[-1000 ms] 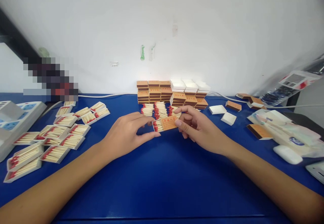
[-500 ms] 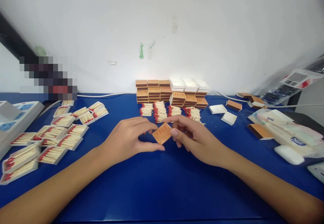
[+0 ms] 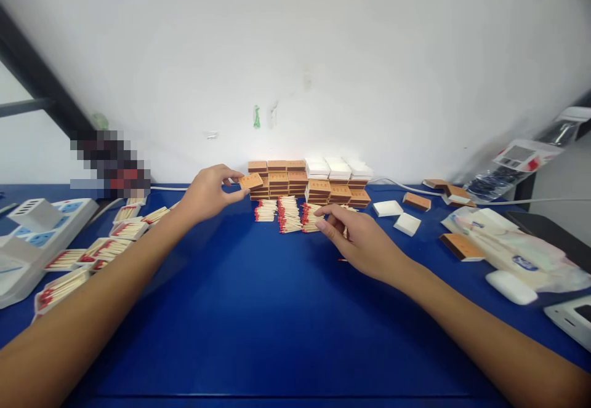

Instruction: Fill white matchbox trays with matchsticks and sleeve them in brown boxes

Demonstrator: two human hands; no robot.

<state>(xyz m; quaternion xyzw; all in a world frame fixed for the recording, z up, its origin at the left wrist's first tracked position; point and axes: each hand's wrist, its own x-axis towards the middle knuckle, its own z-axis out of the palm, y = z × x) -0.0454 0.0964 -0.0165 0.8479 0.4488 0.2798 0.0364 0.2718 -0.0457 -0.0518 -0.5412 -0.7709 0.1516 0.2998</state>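
Orange matchbox [image 3: 251,181] (closed), slightly tilted, aloft just left of the box stack [image 3: 277,178]

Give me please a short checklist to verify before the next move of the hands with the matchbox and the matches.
1. Matchbox gripped by the left hand: ok, pinched between thumb and fingers.
2. Matchbox closed: ok, no matches show.
3. Matchbox apart from the stack of boxes: cannot tell, it overlaps the stack's left edge in this view.
4. Right hand at the match bundles: ok, fingers touch the nearest bundle.
5. Right hand grip on that bundle: cannot tell.
6. Bundles lying in a row before the stack: ok.
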